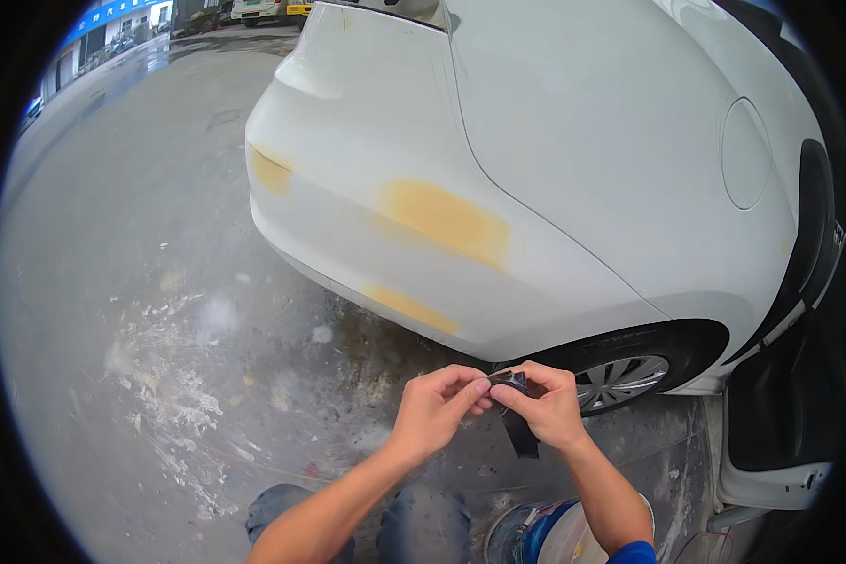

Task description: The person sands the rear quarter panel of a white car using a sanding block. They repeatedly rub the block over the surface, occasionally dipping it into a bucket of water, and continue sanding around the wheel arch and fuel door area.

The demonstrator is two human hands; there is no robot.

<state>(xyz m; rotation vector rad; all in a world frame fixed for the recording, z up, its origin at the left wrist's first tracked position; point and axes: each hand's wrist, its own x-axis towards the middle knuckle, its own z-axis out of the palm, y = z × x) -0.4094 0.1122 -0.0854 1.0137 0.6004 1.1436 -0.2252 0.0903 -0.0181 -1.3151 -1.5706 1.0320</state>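
In front of the car's rear wheel, my two hands are close together, both closed on one black strip [521,434] that looks like sandpaper. My left hand [439,406] pinches its left end between thumb and fingertips. My right hand [547,402] grips the upper part, thumb on the near side, and the free end hangs below. The fingers hide part of the strip. Beyond them stands the white car's rear bumper [348,216]. A large yellowish filler patch [446,221] lies on its side, with a smaller patch [273,172] at the corner and another [412,308] along the lower edge.
The rear wheel [625,378] is just beyond my right hand. On the right a car door [775,489] hangs open. A blue and white bucket [559,531] stands by my right forearm. White smears mark the concrete floor [174,385]; parked vehicles [258,11] are far back.
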